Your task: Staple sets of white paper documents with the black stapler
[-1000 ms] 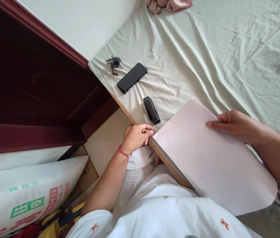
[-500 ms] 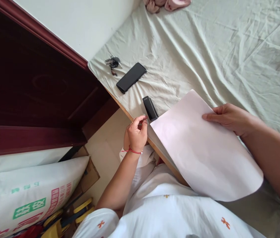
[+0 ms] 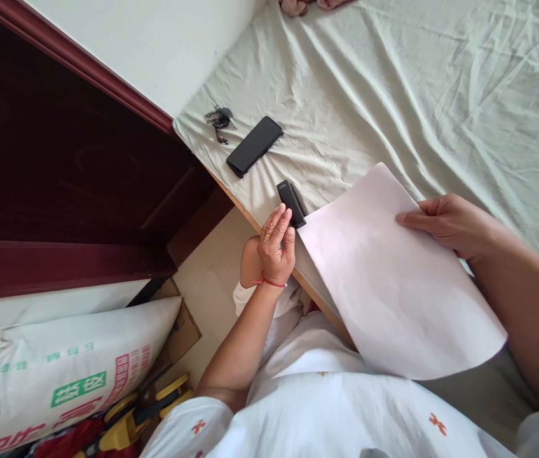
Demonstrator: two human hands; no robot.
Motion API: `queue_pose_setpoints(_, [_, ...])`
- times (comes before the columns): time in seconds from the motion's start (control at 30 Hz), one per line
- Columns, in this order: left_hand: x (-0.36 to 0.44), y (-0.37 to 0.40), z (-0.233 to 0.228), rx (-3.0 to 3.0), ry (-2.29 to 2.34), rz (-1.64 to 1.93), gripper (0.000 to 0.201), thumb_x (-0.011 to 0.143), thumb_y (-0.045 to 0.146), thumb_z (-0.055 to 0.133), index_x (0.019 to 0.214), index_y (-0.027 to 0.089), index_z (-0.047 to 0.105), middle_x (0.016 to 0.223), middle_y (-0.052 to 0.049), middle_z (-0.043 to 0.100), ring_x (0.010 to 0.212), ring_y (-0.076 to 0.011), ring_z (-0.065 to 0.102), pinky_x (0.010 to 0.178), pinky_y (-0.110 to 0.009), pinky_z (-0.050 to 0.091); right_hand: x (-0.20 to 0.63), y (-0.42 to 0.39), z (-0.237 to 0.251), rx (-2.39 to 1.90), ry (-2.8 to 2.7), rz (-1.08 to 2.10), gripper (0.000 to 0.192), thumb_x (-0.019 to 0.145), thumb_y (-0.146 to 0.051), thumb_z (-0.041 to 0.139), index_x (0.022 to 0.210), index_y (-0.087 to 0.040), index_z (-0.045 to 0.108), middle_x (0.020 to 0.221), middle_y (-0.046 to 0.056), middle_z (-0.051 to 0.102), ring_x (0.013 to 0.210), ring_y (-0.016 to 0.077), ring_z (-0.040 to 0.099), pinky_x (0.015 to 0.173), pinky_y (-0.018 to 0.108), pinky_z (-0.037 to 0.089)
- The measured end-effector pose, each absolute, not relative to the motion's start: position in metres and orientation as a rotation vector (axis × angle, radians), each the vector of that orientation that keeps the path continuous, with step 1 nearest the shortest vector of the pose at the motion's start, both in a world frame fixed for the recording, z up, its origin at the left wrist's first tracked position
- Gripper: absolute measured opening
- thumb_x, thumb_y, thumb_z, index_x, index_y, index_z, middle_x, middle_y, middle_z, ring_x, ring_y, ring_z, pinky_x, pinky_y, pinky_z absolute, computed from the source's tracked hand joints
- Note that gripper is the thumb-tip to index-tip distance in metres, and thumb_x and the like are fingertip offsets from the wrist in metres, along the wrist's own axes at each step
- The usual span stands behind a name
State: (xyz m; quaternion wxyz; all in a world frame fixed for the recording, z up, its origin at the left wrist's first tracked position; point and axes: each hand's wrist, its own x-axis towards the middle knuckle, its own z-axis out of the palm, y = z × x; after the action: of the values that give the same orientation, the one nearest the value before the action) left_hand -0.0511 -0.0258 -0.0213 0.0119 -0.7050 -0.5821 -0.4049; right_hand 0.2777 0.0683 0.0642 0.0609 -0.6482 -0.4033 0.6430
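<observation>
My right hand (image 3: pixel 450 224) pinches the right edge of a white sheet of paper (image 3: pixel 398 286), thumb on top and fingers underneath. The sheet's upper left corner meets the lower end of a black stapler (image 3: pixel 291 202) lying on the bed sheet; whether the corner sits inside its jaws I cannot tell. Beside the stapler, at the bed's edge, my left hand (image 3: pixel 276 248) has its fingers stretched out, with nothing visible in it. Its fingertips reach the stapler's side, though contact is unclear. A ring and a red string bracelet are on this hand and wrist.
A black phone (image 3: pixel 254 146) and a bunch of keys (image 3: pixel 220 121) lie farther back on the rumpled bed sheet (image 3: pixel 369 95). Pink cloth (image 3: pixel 298 5) is at the top. Left of the bed are dark red furniture (image 3: pixel 60 140) and a printed white sack (image 3: pixel 83 356).
My left hand has uncurled its fingers and shifted slightly up and right, closer to the stapler. The right hand keeps hold of the paper, and the view has shifted slightly.
</observation>
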Motion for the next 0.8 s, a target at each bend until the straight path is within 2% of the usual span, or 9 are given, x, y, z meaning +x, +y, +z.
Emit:
queue_pose_setpoints(0.27, [-0.0494, -0.0244, -0.0231, -2.101, -1.856, -1.161, 0.039, 0.108, 0.038, 0.050, 0.135, 0.020, 0.071, 0.140, -0.013, 0.072, 0.134, -0.0227, 0.066, 0.118, -0.044, 0.048, 0.2798, 0.0665, 0.0579, -1.937, -1.221, 1.925, 0.023, 0.088, -0.037, 0.077, 0.091, -0.014, 0.082, 0.077, 0.011, 0.079, 0.053, 0.0216, 0.070, 0.036, 0.024, 0.048])
queue_pose_setpoints(0.43, [-0.0460, -0.0239, -0.0216, -2.074, -1.821, -1.138, 0.037, 0.107, 0.037, 0.052, 0.131, 0.019, 0.073, 0.137, -0.014, 0.074, 0.129, -0.0229, 0.068, 0.114, -0.043, 0.051, 0.2788, 0.0666, 0.0591, -1.912, -1.110, 1.920, 0.017, 0.088, -0.029, 0.077, 0.089, -0.013, 0.081, 0.079, 0.014, 0.080, 0.054, 0.0226, 0.072, 0.042, 0.027, 0.056])
queue_pose_setpoints(0.8, [-0.0451, -0.0224, -0.0244, -2.131, -1.818, -1.153, 0.036, 0.107, 0.033, 0.052, 0.135, 0.020, 0.072, 0.140, -0.014, 0.072, 0.134, -0.0245, 0.064, 0.118, -0.045, 0.047, 0.2754, 0.0665, 0.0656, -1.911, -1.119, 1.927, 0.016, 0.092, -0.027, 0.074, 0.090, -0.012, 0.080, 0.074, 0.012, 0.079, 0.049, 0.0193, 0.069, 0.041, 0.025, 0.056])
